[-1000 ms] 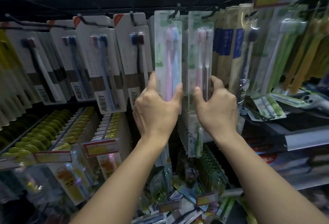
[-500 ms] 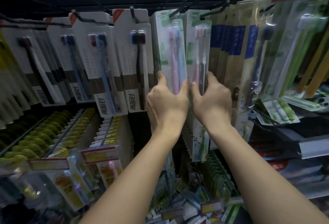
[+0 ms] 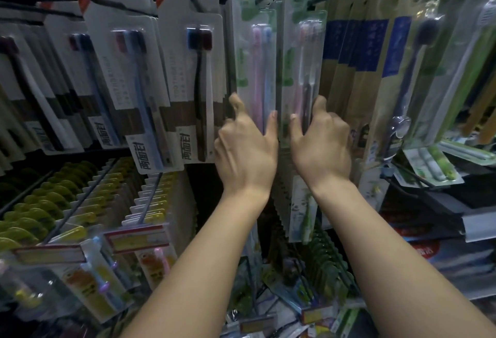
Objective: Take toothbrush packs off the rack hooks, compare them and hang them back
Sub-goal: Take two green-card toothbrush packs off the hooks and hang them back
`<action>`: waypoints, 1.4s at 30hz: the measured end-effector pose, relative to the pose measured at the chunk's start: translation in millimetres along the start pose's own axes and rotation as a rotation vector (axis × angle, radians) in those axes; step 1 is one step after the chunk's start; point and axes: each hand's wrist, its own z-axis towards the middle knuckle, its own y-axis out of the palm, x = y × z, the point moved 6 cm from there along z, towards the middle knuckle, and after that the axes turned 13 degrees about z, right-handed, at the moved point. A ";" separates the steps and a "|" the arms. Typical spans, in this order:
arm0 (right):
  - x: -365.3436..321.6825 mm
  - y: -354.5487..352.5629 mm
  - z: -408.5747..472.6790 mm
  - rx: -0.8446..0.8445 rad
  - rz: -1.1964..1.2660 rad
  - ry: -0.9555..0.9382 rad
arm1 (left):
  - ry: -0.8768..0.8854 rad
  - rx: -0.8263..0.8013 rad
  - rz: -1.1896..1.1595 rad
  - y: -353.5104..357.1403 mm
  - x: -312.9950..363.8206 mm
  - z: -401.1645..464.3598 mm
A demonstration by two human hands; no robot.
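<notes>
Side by side, left hand (image 3: pixel 245 147) and right hand (image 3: pixel 322 141) each pinch one of two hanging toothbrush packs (image 3: pixel 255 69).

— What moved?
— Both packs now hang on their hooks. The left hand (image 3: pixel 245 147) has loosened on the pink-and-blue toothbrush pack (image 3: pixel 256 69), fingers spread along its lower edges.
— And the other?
— The right hand (image 3: pixel 322 144) likewise eased on the pink-and-dark toothbrush pack (image 3: pixel 304 63). The hands have drawn closer together.
</notes>
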 end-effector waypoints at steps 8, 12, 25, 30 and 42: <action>0.5 -4.9 -2.5 0.030 0.018 0.022 | 0.009 0.012 0.049 -3.3 0.5 -0.2; -0.8 -7.2 -3.2 0.057 0.052 0.019 | -0.003 -0.001 0.047 -3.9 -1.3 -1.1; -3.0 -10.0 -5.5 0.023 0.074 0.044 | -0.036 -0.068 -0.027 -3.7 -5.1 -7.5; -5.5 -13.6 -5.8 0.014 0.061 0.031 | -0.018 -0.058 -0.077 -7.3 -4.2 -7.1; -22.9 -30.1 -18.8 0.074 0.055 -0.073 | 0.046 -0.093 -0.145 -12.4 -10.3 -14.1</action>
